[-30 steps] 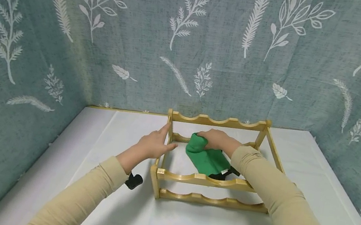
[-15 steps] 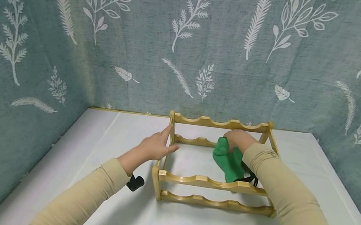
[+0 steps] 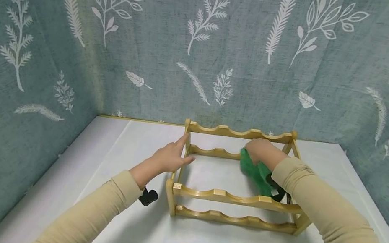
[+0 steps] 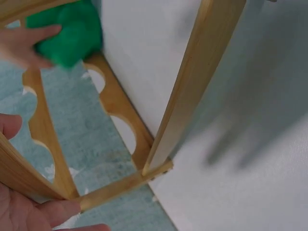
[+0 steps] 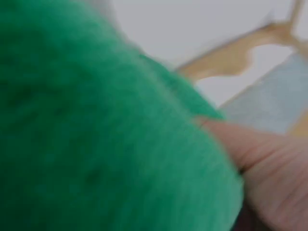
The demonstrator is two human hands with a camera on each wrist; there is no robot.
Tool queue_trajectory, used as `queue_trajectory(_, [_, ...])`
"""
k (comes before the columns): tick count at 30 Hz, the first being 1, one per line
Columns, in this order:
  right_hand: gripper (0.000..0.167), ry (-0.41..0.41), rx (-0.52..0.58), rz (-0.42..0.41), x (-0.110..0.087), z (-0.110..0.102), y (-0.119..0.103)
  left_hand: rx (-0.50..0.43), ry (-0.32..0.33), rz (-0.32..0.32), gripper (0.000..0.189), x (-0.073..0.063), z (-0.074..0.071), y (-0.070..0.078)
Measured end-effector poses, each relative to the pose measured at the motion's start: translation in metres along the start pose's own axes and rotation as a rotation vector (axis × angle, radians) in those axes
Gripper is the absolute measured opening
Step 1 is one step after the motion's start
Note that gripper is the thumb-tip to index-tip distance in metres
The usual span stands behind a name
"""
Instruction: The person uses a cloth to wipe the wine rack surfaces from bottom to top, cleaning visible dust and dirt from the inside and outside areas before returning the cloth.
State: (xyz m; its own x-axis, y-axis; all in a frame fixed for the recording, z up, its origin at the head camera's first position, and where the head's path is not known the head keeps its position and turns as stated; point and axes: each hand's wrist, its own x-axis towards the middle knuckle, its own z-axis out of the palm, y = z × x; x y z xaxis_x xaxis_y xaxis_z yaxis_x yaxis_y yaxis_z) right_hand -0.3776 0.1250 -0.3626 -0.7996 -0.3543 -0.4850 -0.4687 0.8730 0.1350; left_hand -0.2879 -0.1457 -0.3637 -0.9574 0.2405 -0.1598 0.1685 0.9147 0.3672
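Note:
A pale wooden wine rack [image 3: 219, 195] with scalloped rails stands on the white table. My left hand [image 3: 167, 157] holds the rack's left end, its thumb on the inner side of the side rail and the fingers on the outer side. Inside the right part of the rack, my right hand [image 3: 264, 151] grips a bunched green cloth [image 3: 255, 174]. The cloth fills much of the right wrist view, blurred, with the thumb [image 5: 231, 137] pressing on it. Its lower end is partly hidden behind the front rail and the wrist camera.
White table [image 3: 116, 228] surface surrounds the rack. Behind and at both sides hangs a grey-green curtain [image 3: 161, 40] with white leaf prints. Small black wrist cameras, one being the left camera [image 3: 148, 197], sit under each wrist.
My right hand has moved the green cloth rightward within the rack, from near the middle to the right end. The left hand has stayed at the left end.

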Motion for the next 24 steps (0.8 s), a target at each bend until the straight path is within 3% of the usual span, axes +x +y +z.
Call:
queue_trajectory(2, [0.063, 0.057, 0.087, -0.043, -0.013, -0.023, -0.031, 0.003, 0.004, -0.001, 0.083, 0.001, 0.000, 0.001])
queue_trajectory(5, [0.065, 0.239, 0.197, -0.149, -0.015, -0.041, -0.063, 0.006, 0.005, 0.001, 0.082, 0.001, 0.000, 0.002])
queue_trajectory(8, [0.060, 0.423, 0.204, -0.223, -0.003, -0.044, -0.081, -0.001, -0.008, 0.008, 0.082, 0.002, -0.001, 0.005])
queue_trajectory(11, [0.056, 0.533, 0.178, -0.217, 0.005, -0.039, -0.091, -0.005, -0.020, 0.010, 0.082, 0.003, -0.001, 0.007])
queue_trajectory(17, [0.054, 0.570, 0.181, -0.127, 0.004, -0.030, -0.083, 0.004, -0.018, 0.007, 0.082, 0.003, 0.000, 0.008])
queue_trajectory(24, [0.058, 0.505, 0.238, -0.050, -0.022, -0.025, -0.040, 0.019, -0.002, -0.011, 0.082, 0.000, -0.002, 0.004])
